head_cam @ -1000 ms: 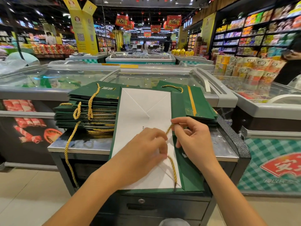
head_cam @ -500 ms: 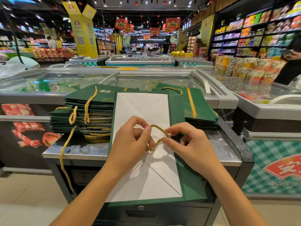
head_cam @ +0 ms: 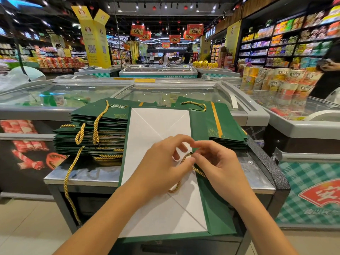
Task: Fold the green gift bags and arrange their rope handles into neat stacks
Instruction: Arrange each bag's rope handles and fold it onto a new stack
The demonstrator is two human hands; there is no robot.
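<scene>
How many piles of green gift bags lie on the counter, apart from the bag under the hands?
2: a tall pile at the left, a lower pile at the right rear. The flat bag may hide more.

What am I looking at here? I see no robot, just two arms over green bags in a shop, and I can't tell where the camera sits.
There is no machine here. A person works with bare hands, and the one picture comes from a wide-angle camera worn on their head, looking forward and down. The left hand and right hand meet over a flattened green bag that lies white side up on a metal counter. Both hands pinch its gold rope handle between their fingertips. A tall stack of folded bags sits to the left, with ropes dangling over the counter's edge. A lower stack sits to the right. Glass-topped freezers stand behind.
</scene>
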